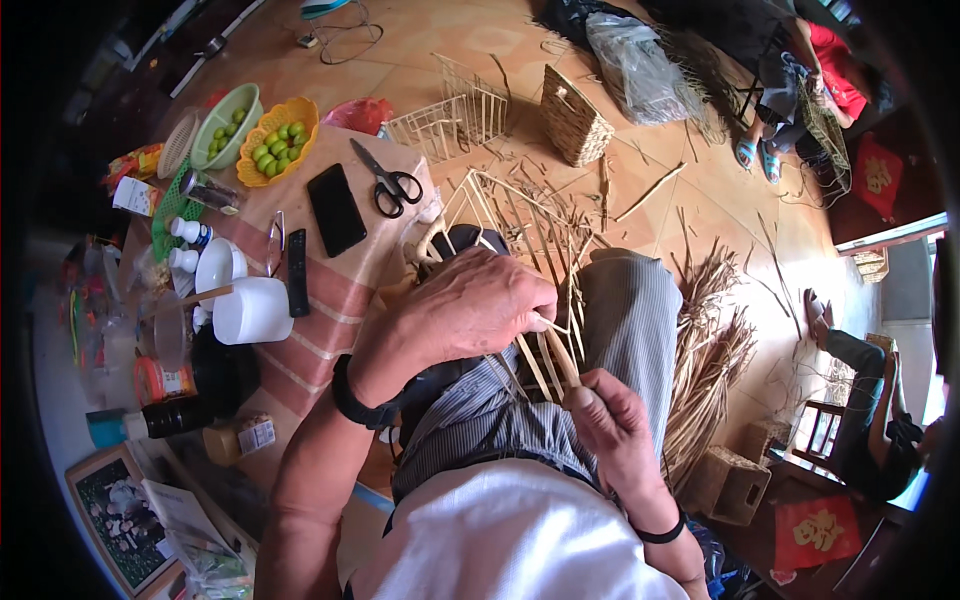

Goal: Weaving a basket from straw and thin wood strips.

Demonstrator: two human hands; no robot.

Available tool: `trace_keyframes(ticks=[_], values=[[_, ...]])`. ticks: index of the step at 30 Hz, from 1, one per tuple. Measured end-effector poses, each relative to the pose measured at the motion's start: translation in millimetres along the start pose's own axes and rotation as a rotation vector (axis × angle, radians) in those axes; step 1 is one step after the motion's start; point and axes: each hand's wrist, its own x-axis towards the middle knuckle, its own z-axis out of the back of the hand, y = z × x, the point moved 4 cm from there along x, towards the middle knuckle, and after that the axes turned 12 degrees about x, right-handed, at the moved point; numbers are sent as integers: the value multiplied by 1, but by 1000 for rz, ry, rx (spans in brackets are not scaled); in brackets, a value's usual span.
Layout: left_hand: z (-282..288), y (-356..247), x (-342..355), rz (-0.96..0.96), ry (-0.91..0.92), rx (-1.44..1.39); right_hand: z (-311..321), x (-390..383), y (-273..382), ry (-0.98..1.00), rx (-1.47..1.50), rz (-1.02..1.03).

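Observation:
Over my lap, my left hand (470, 305) is closed, thumb and fingers pinching a pale strip at the rods of a light-coloured basket frame. My right hand (612, 425) is lower and to the right, closed round the near end of a flat, tan dried plant stalk (563, 358). The stalk runs up from that hand toward the left fingertips. Thin pale rods of the frame stand between my knees and beyond the left hand, which hides part of them. A large bundle of dried stalks (715, 350) lies beside my right leg.
On the table at left are black-handled scissors (388, 185), a phone (337, 210), a yellow fruit bowl (280, 140) and a white tub (252, 312). On the floor ahead stand another rod frame (450, 125) and a woven basket (575, 115). Two other people sit at right.

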Motion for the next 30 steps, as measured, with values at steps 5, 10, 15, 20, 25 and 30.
trace_keyframes(ticks=[5,10,15,20,25,30], values=[[-1,5,-6,-17,-63,-85,5,15,29,32,-4,26],[-2,8,3,6,-42,-69,31,56,38,102,579,-87],[-3,-1,0,-31,-229,-74,40,98,18,120,933,-183],[-3,-3,-10,-83,-252,-32,34,112,5,161,866,-168],[-11,-2,-8,-48,-242,-4,32,114,8,147,771,-174],[-9,-5,-8,-26,-217,-8,19,106,19,82,553,-78]])
